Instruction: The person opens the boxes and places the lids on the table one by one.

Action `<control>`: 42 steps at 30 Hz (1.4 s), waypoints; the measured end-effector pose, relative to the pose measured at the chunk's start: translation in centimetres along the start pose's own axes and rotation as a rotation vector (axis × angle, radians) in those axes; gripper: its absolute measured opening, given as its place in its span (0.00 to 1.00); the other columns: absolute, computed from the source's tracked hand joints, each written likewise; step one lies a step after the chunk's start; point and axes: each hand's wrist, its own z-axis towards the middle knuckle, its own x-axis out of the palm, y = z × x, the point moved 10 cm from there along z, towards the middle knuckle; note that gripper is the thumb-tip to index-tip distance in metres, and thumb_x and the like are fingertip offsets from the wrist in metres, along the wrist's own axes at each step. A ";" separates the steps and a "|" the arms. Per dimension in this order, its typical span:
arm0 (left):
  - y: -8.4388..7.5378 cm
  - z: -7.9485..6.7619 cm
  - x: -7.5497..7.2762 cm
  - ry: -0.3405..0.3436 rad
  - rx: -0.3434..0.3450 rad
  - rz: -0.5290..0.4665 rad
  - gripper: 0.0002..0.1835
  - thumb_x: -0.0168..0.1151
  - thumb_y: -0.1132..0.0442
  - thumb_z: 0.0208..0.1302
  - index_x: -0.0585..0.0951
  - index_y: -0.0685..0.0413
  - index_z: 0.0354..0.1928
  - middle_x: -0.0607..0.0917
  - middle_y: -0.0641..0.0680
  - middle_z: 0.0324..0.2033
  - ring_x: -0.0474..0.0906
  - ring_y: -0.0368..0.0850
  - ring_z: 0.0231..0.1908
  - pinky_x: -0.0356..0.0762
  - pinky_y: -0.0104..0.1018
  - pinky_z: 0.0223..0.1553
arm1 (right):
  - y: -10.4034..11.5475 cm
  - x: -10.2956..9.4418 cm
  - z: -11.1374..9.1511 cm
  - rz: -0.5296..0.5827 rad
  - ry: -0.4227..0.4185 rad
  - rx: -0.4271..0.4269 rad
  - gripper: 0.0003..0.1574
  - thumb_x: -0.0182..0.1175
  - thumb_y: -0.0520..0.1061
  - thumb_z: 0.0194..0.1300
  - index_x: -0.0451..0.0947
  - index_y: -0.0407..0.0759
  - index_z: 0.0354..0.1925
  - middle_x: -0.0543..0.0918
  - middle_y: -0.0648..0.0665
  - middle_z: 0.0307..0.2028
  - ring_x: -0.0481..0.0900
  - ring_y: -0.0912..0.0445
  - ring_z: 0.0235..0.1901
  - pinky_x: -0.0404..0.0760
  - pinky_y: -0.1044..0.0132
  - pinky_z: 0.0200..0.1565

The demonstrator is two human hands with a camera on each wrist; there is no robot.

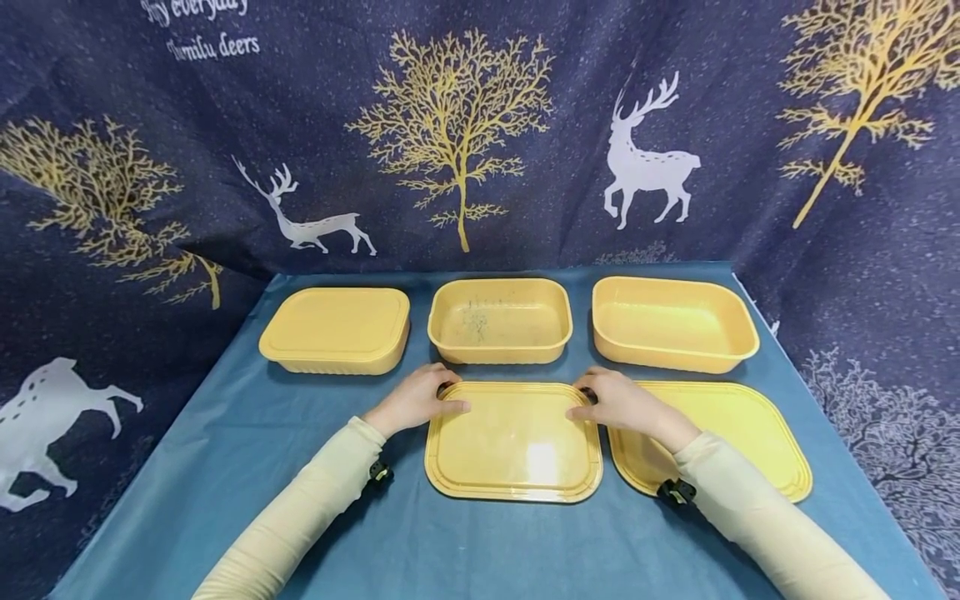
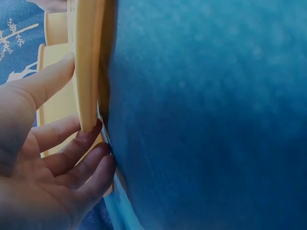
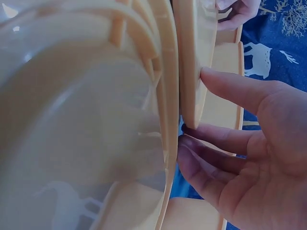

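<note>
A yellow rectangular lid [image 1: 513, 442] with rounded corners lies in the middle of the table, before the open middle container [image 1: 498, 354]. My left hand [image 1: 420, 400] pinches its far left corner, thumb on top. At its far right corner my right hand [image 1: 622, 404] does the same. In the left wrist view the lid's edge [image 2: 86, 72] runs between the thumb and the fingers of the left hand [image 2: 43, 139]. The right wrist view shows the lid's edge [image 3: 189, 72] between thumb and fingertips of the right hand [image 3: 259, 139].
A second yellow lid [image 1: 742, 425] lies at the right, partly under the right forearm. Behind it stands an open yellow container [image 1: 675, 354]. At the back left is a container with its lid on [image 1: 337, 325]. A dark patterned cloth [image 1: 517, 242] hangs behind the blue-covered table [image 1: 480, 550].
</note>
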 end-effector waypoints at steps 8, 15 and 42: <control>0.1 0.1 0.4 0.019 -0.025 0.006 0.23 0.71 0.46 0.63 0.84 0.55 0.52 0.79 0.50 0.41 0.71 0.45 0.43 0.71 0.42 0.46 | 0.1 0.2 0.1 -0.014 0.014 0.000 0.28 0.72 0.53 0.62 0.83 0.33 0.51 0.79 0.43 0.42 0.77 0.53 0.38 0.79 0.54 0.44; -0.2 0.2 0.5 0.016 -0.029 -0.003 0.20 0.73 0.48 0.61 0.84 0.54 0.48 0.76 0.49 0.37 0.67 0.46 0.40 0.67 0.41 0.42 | 0.0 0.4 0.0 -0.019 0.034 0.003 0.28 0.71 0.53 0.63 0.82 0.35 0.53 0.78 0.41 0.48 0.80 0.47 0.46 0.79 0.49 0.51; -2.7 0.9 -5.3 -0.056 0.056 -0.073 0.22 0.65 0.52 0.71 0.81 0.57 0.60 0.83 0.57 0.54 0.79 0.56 0.52 0.78 0.48 0.52 | 0.3 -5.1 -0.6 0.029 -0.061 0.009 0.31 0.65 0.52 0.70 0.77 0.37 0.64 0.79 0.34 0.58 0.81 0.39 0.52 0.80 0.43 0.51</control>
